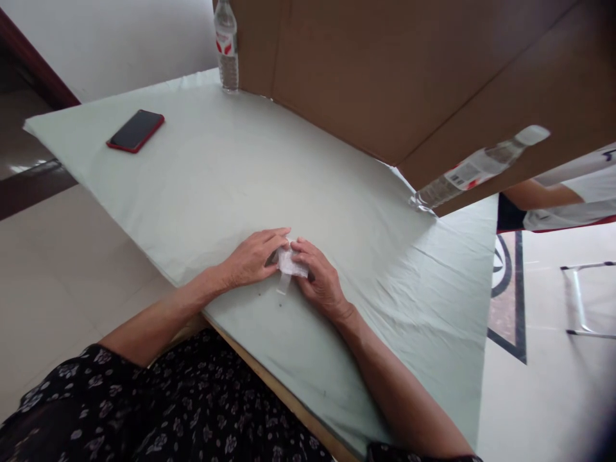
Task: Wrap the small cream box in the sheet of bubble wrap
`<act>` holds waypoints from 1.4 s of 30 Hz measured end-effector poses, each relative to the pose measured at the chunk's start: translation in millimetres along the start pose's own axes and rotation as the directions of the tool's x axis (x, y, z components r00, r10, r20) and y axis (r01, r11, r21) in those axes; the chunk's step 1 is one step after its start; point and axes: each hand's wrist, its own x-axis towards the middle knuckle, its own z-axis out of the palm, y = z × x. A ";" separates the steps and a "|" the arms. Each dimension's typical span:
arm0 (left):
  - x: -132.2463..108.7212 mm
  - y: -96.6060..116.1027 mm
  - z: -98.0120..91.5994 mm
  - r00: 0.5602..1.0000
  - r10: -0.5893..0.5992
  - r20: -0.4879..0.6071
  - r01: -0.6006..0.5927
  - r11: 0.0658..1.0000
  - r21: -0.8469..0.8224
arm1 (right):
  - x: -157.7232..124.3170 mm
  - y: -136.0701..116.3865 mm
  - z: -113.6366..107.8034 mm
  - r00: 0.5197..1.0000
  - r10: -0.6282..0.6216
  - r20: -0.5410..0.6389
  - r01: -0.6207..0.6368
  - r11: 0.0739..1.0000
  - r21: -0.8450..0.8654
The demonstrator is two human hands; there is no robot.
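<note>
Between my two hands, close to the table's near edge, is a small white, partly see-through packet (292,264) with a clear strip hanging from its lower side. My left hand (257,256) has its fingers curled against the packet's left end. From the right, my right hand (318,276) pinches the packet, its thumb below and its fingers on top. Both hands rest low over the pale green tablecloth (308,186). What lies under the fingers is hidden.
A red-edged phone (136,131) lies at the far left. Brown cardboard panels (337,70) stand along the back, with one bottle (227,48) upright at their left and another bottle (476,168) at the right. Beyond the panels, a person's arm (548,194) shows.
</note>
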 end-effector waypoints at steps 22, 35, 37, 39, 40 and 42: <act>31.3 7.5 -5.0 0.850 -0.514 0.114 0.513 0.759 -0.401 | 33.5 8.6 -7.5 0.814 0.524 0.252 -0.574 0.656 0.489; 26.4 4.1 -1.3 0.873 -0.431 0.229 0.423 0.431 -0.797 | 29.4 12.6 4.5 0.830 0.552 0.075 -0.532 0.744 0.405; 26.1 3.3 0.0 0.868 -0.441 0.229 0.425 0.421 -0.802 | 28.0 14.1 6.7 0.826 0.562 0.046 -0.530 0.747 0.402; 26.2 3.7 0.1 0.867 -0.444 0.227 0.426 0.423 -0.800 | 26.2 15.5 9.2 0.819 0.573 0.026 -0.535 0.747 0.395; 26.4 4.1 -0.1 0.866 -0.444 0.229 0.429 0.426 -0.796 | 25.4 15.8 10.4 0.818 0.575 0.020 -0.535 0.747 0.395; 26.5 5.2 -1.1 0.860 -0.450 0.239 0.443 0.428 -0.788 | 24.1 15.3 12.5 0.817 0.577 0.010 -0.533 0.747 0.398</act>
